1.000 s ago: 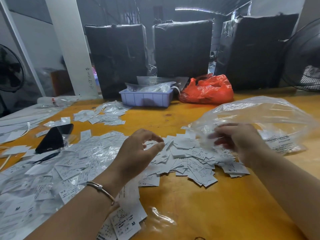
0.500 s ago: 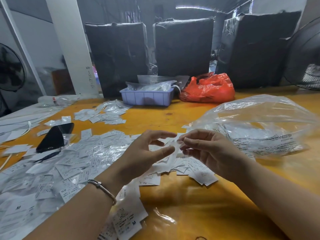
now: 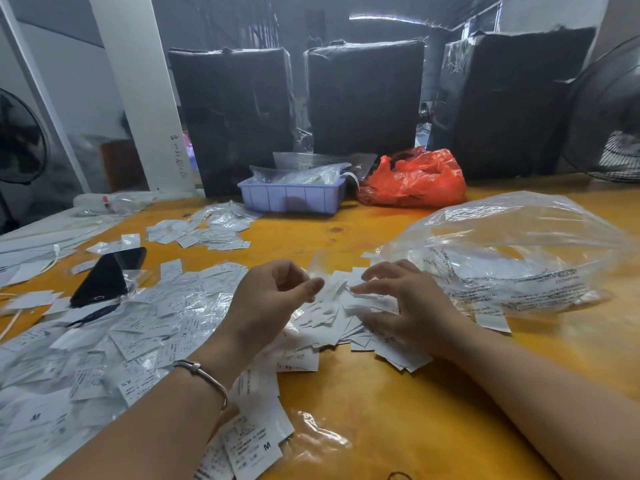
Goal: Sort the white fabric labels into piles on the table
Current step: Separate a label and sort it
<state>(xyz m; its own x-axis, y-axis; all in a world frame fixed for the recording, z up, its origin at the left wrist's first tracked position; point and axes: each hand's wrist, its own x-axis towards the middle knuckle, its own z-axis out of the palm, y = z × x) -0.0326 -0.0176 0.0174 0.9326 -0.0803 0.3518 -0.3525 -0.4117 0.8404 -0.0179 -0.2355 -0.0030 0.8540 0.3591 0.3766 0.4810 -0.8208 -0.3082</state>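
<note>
The white fabric labels lay in a loose heap at the middle of the yellow surface, with a wider spread of labels to the near left. The left hand hovered over the heap's left edge, its grip curled; whether it pinched a label I cannot tell. The right hand rested on the heap's right side, fingers spread and relaxed over the labels. A clear plastic bag lay just right of the heap.
</note>
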